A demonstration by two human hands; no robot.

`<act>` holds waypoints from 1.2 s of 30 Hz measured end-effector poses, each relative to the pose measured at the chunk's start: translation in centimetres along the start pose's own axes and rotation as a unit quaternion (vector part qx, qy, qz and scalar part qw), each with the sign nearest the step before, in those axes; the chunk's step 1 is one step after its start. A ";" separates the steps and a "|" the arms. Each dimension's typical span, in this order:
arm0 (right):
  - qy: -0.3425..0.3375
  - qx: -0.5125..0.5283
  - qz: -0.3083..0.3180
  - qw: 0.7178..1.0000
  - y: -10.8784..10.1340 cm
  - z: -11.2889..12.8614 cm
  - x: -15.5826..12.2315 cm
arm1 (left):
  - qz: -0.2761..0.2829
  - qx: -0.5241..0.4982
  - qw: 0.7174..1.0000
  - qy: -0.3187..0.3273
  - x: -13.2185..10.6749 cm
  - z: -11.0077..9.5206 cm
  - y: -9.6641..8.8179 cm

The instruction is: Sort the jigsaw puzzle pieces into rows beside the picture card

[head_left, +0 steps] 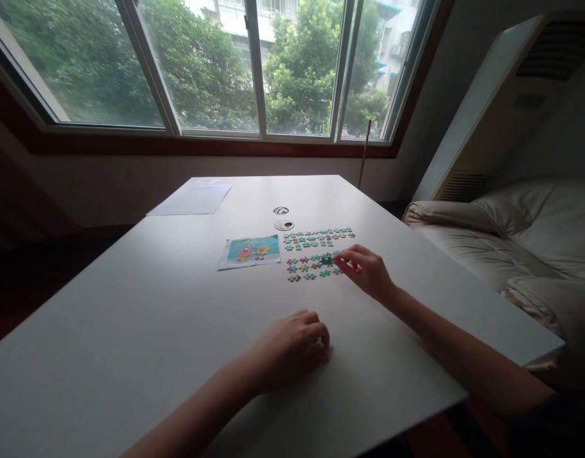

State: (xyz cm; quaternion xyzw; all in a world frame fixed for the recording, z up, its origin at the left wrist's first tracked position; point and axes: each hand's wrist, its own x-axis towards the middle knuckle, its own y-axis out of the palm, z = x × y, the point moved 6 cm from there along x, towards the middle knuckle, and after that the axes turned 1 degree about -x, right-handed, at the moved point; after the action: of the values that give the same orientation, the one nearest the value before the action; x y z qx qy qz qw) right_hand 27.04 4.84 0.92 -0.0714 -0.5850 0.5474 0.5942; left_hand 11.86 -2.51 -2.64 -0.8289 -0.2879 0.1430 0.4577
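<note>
Several small jigsaw pieces lie spread in rows on the white table, right of a colourful cartoon picture card. My right hand reaches into the nearer rows, its fingers pinched together at a piece; the piece itself is too small to make out. A darker green piece lies just left of those fingertips. My left hand rests on the table nearer to me, fingers curled under, and nothing shows in it.
Two small round discs lie beyond the pieces. A white sheet of paper sits at the table's far left. A cushioned sofa stands to the right, and a wide window runs behind the table.
</note>
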 end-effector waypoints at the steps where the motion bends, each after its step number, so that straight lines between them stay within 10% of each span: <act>1: 0.007 -0.012 0.007 1.000 0.0 -0.7 0.5 | -0.001 0.000 1.000 0.001 0.0 0.0 0.0; 12: 0.141 -0.060 0.124 0.980 3.6 -11.9 4.8 | -0.012 0.020 1.000 -0.001 -0.3 1.1 -0.8; 22: 0.163 -0.040 0.172 0.971 4.9 -14.0 4.7 | -0.023 0.056 0.998 0.021 -0.2 0.9 -1.2; 29: 0.149 -0.040 0.128 0.980 2.2 -10.9 4.7 | -0.054 0.092 0.994 0.002 -0.1 1.1 -1.2; 36: -0.020 0.111 0.156 0.981 2.3 0.2 0.2 | -0.181 -0.064 0.972 -0.138 0.1 3.7 -2.5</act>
State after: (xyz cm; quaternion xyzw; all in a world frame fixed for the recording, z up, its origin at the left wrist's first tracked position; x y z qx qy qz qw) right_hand 25.52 5.79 -0.52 -0.0847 -0.5141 0.6958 0.4943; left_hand 9.23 1.10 -2.53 -0.7630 -0.5022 0.1520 0.3776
